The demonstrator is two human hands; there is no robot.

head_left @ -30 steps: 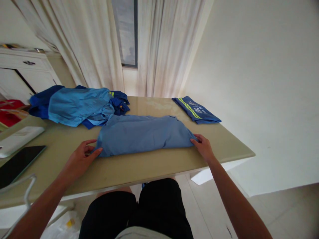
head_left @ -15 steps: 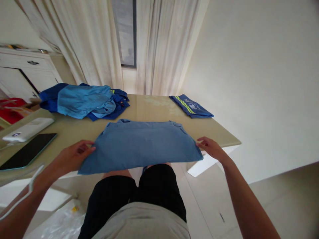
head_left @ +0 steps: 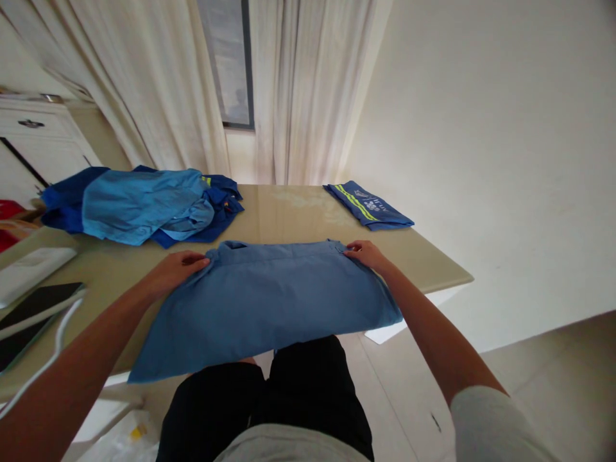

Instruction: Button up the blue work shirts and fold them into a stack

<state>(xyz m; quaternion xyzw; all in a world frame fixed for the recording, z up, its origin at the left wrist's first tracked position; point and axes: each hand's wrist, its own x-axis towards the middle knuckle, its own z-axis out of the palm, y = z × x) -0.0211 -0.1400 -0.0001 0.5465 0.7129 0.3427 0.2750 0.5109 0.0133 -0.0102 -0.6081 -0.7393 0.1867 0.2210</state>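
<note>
A folded grey-blue garment (head_left: 274, 301) lies along the front of the table, its lower edge hanging past the table edge above the knees. At its far left corner, my left hand (head_left: 180, 269) is closed, thumb and fingers pinching the cloth. My right hand (head_left: 366, 251) pinches the far right corner, beside a small folded layer. Whether the garment is a shirt or trousers cannot be made out.
A loose pile of blue clothes (head_left: 144, 205) is on the table's far left. A folded navy garment with yellow stripes (head_left: 370, 208) lies far right. A black phone (head_left: 29, 314) and a white device (head_left: 33, 273) sit at the left, with a white cable (head_left: 60, 330) nearby.
Both hands have moved from the garment's side edges up to its far corners and closer together. The garment's near edge hangs lower and nearer to me.
</note>
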